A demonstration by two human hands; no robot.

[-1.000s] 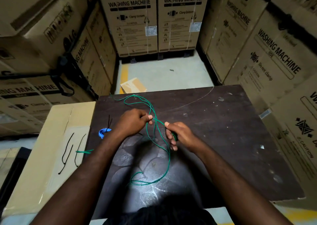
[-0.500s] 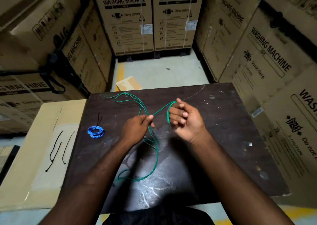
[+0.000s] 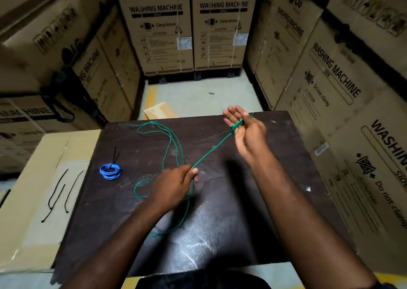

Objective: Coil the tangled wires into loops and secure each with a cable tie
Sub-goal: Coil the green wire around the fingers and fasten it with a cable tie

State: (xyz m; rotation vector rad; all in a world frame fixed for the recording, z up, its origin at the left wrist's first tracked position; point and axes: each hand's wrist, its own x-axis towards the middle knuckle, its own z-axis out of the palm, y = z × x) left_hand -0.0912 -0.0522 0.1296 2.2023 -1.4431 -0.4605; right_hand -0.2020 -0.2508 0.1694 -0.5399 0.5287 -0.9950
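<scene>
My hands are well apart over the dark table [image 3: 253, 211], joined by a taut stretch of the green wire [image 3: 211, 152]. My left hand [image 3: 174, 187] sits nearer to me, close to the middle of the table, its fingers curled, pinching the wire between thumb and forefinger. My right hand [image 3: 246, 132] is raised toward the far right edge, its fingers mostly straight and pointing away from me, with several turns of the wire wound round them. One digit is tucked just under the wraps, and I cannot tell whether it clamps them. The slack wire lies on the table: a long loop runs to the far left edge, a small curl shows just left of my left hand, and another loop trails down toward me. The blue coil [image 3: 110, 172] rests near the left edge, already bound with a black cable tie [image 3: 115, 156] whose tails stick up. Left of the table, on a flat cardboard box [image 3: 33, 222], lie loose black cable ties [image 3: 57, 191]. Washing machine cartons [image 3: 158, 24] stand stacked all around, and a small carton [image 3: 160, 111] sits on the floor beyond the far edge.
</scene>
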